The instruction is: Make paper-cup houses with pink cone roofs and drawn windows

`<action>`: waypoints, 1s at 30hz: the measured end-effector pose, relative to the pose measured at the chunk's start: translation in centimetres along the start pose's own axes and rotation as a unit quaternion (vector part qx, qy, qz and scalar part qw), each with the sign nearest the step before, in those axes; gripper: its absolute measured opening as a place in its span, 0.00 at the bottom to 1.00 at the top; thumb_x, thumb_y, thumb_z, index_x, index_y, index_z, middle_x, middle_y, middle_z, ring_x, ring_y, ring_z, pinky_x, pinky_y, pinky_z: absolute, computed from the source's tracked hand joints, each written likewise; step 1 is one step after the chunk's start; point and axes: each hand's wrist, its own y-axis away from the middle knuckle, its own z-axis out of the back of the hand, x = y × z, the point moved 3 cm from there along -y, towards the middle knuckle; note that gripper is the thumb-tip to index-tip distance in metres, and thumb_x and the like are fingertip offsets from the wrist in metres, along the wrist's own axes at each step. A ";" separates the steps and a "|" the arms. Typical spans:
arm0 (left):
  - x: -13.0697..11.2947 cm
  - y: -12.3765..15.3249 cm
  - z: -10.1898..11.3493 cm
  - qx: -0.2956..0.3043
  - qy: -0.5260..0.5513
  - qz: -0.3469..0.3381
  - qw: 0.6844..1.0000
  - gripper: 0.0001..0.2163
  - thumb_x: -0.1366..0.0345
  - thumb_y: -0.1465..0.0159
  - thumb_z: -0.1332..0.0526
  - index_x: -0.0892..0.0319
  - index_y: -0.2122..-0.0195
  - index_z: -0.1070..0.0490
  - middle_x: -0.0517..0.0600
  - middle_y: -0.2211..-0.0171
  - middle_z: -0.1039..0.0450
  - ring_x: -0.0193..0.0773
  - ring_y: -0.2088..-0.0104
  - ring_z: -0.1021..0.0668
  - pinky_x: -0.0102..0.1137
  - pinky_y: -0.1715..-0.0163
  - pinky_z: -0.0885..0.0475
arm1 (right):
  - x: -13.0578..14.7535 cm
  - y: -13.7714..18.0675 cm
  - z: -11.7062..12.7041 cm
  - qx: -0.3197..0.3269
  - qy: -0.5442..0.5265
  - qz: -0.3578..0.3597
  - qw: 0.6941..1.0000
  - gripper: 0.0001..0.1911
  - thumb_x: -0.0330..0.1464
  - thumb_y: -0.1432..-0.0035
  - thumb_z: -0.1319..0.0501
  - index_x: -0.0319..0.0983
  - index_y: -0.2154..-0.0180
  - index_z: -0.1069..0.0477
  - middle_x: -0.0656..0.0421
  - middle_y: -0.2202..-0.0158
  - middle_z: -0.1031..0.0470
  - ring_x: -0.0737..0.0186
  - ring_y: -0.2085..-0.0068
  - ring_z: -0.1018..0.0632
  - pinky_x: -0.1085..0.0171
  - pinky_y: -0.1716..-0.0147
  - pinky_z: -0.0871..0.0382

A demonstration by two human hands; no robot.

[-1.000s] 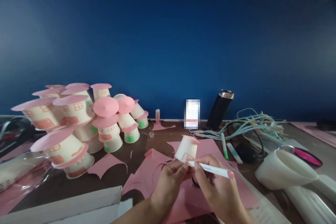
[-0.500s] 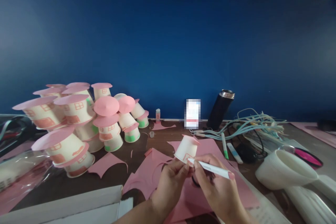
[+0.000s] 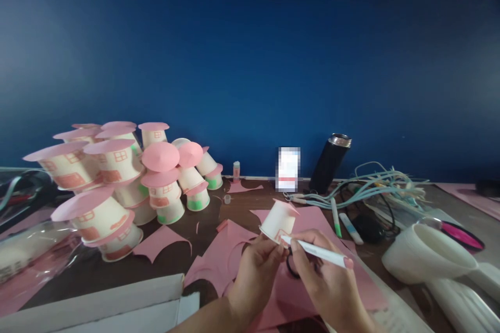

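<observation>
A white paper cup [image 3: 275, 218] with a pink paper top is tilted in my left hand [image 3: 255, 265], whose thumb and fingers pinch its lower rim. My right hand [image 3: 328, 276] grips a white marker [image 3: 318, 252] with a reddish end. The marker's tip meets the cup near a red outline drawn low on its side. Beneath both hands lie pink paper sheets [image 3: 363, 286]; dark scissor handles [image 3: 291, 266] show partly behind my right hand. To the left stand stacked cups [image 3: 119, 164] with pink paper roofs and red-drawn windows and doors.
A black bottle [image 3: 330, 164], tangled cables [image 3: 375, 187] and two markers [image 3: 350, 228] lie beyond my right hand. Nested white cups [image 3: 414, 255] rest at the right. A white box [image 3: 97, 302] edges the front left. A small glue bottle [image 3: 236, 170] stands near the wall.
The view has shifted slightly. The marker stays at the cup's lower side, its back end a little lower, and the red outline shows a bit more. Both hands keep their grips.
</observation>
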 end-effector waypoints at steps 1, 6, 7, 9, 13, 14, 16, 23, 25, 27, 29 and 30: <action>0.0 0.0 0.0 0.001 -0.005 -0.003 1.000 0.15 0.57 0.36 0.41 0.60 0.77 0.27 0.50 0.71 0.29 0.42 0.64 0.28 0.33 0.61 0.34 | 0.0 0.0 0.0 0.008 0.005 0.006 1.000 0.06 0.35 0.36 0.42 0.42 0.62 0.28 0.58 0.72 0.22 0.64 0.75 0.22 0.70 0.81 0.33; -0.2 0.0 0.0 -0.001 -0.010 -0.008 1.000 0.15 0.57 0.36 0.41 0.60 0.76 0.27 0.50 0.69 0.29 0.41 0.64 0.28 0.32 0.61 0.34 | -0.2 0.1 -0.1 0.011 0.016 0.010 1.000 0.06 0.35 0.35 0.42 0.42 0.62 0.28 0.59 0.71 0.22 0.65 0.75 0.23 0.70 0.80 0.32; -0.2 0.0 0.0 -0.003 -0.010 -0.006 1.000 0.16 0.56 0.36 0.41 0.60 0.77 0.27 0.50 0.69 0.29 0.41 0.64 0.28 0.32 0.61 0.34 | -0.2 0.1 -0.1 0.005 0.013 0.008 1.000 0.06 0.35 0.35 0.42 0.42 0.61 0.28 0.59 0.70 0.22 0.65 0.76 0.23 0.70 0.80 0.32; -0.3 0.0 0.0 -0.006 -0.011 -0.003 1.000 0.16 0.57 0.36 0.41 0.60 0.78 0.28 0.50 0.70 0.29 0.42 0.64 0.28 0.32 0.61 0.34 | -0.2 0.1 -0.1 0.001 0.004 0.008 1.000 0.06 0.35 0.35 0.42 0.42 0.61 0.28 0.59 0.70 0.22 0.66 0.77 0.24 0.70 0.80 0.32; -0.5 0.0 -0.1 0.007 0.008 -0.017 1.000 0.14 0.59 0.36 0.42 0.60 0.76 0.26 0.51 0.68 0.28 0.42 0.63 0.28 0.33 0.60 0.33 | -0.1 0.1 -0.3 0.021 0.005 0.016 1.000 0.06 0.35 0.35 0.42 0.42 0.61 0.28 0.57 0.69 0.22 0.64 0.73 0.22 0.70 0.81 0.33; -0.5 0.0 -0.1 0.011 0.010 -0.021 1.000 0.14 0.59 0.36 0.42 0.60 0.75 0.26 0.51 0.67 0.28 0.42 0.63 0.28 0.33 0.59 0.33 | -0.1 0.2 -0.3 0.021 0.009 0.018 1.000 0.05 0.35 0.35 0.42 0.42 0.61 0.28 0.58 0.69 0.22 0.64 0.73 0.22 0.70 0.81 0.33; -0.5 0.0 -0.1 0.009 0.006 -0.022 1.000 0.14 0.59 0.36 0.42 0.59 0.75 0.25 0.51 0.68 0.29 0.42 0.63 0.28 0.33 0.59 0.33 | -0.1 0.2 -0.2 0.013 0.014 0.018 1.000 0.05 0.35 0.35 0.42 0.43 0.61 0.28 0.59 0.69 0.22 0.65 0.75 0.23 0.70 0.81 0.34; -0.3 0.1 -0.1 0.007 -0.009 -0.019 1.000 0.14 0.59 0.36 0.42 0.60 0.75 0.25 0.50 0.69 0.28 0.41 0.64 0.28 0.32 0.61 0.33 | 0.0 0.2 -0.3 0.023 0.025 0.026 0.999 0.05 0.35 0.36 0.42 0.43 0.62 0.29 0.60 0.72 0.25 0.65 0.76 0.26 0.70 0.80 0.34; -0.3 0.1 -0.1 0.006 -0.011 -0.015 1.000 0.14 0.59 0.36 0.42 0.60 0.75 0.25 0.50 0.69 0.28 0.41 0.64 0.28 0.32 0.61 0.33 | -0.1 0.1 -0.3 0.015 0.024 0.025 0.999 0.05 0.35 0.36 0.42 0.43 0.63 0.29 0.61 0.73 0.25 0.66 0.77 0.26 0.70 0.80 0.34; -0.3 0.2 -0.1 0.001 -0.011 -0.012 1.000 0.15 0.58 0.37 0.41 0.60 0.77 0.27 0.50 0.70 0.28 0.41 0.64 0.28 0.32 0.61 0.33 | -0.4 0.1 -0.3 -0.001 0.012 0.018 1.000 0.05 0.35 0.35 0.42 0.43 0.62 0.28 0.61 0.73 0.25 0.67 0.78 0.27 0.70 0.80 0.33; -0.3 0.2 0.0 -0.007 -0.016 -0.009 1.000 0.17 0.56 0.37 0.41 0.60 0.79 0.28 0.50 0.71 0.28 0.41 0.65 0.28 0.32 0.62 0.33 | -0.7 0.1 -0.2 -0.015 0.000 0.010 1.000 0.05 0.34 0.35 0.42 0.43 0.61 0.29 0.60 0.72 0.24 0.67 0.78 0.27 0.70 0.79 0.32; -0.3 0.2 0.0 -0.012 -0.019 -0.006 1.000 0.17 0.55 0.37 0.40 0.60 0.79 0.28 0.50 0.71 0.28 0.41 0.65 0.28 0.31 0.63 0.33 | -0.8 0.1 -0.2 -0.019 -0.002 0.007 1.000 0.04 0.35 0.35 0.42 0.43 0.61 0.29 0.60 0.71 0.24 0.67 0.78 0.26 0.70 0.79 0.32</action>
